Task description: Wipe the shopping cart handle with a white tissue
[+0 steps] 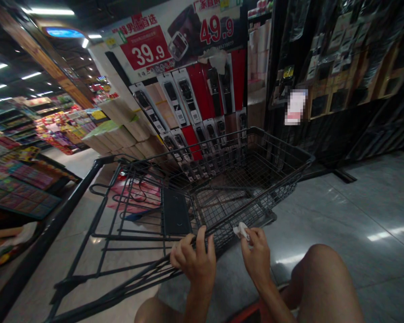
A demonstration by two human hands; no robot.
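Observation:
A dark wire shopping cart [222, 202] stands across the middle of the view. My left hand [197, 258] rests on the cart's near side rail, its fingers bent over the bar and spread a little. Just right of it, my right hand [256, 253] pinches a crumpled white tissue [241, 230] between thumb and fingers, close beside the basket's wire side. A black panel [177, 211] sits inside the cart near its handle end, and a pink bag [134, 195] shows through the wires to its left.
A rack of packaged belts [185, 94] with price signs [150, 48] rises behind the cart. Stacked paper packs [117, 134] stand left of it, and darker hanging goods [340, 89] fill the right. My bare knees frame my forearms above the grey tiled floor [366, 215].

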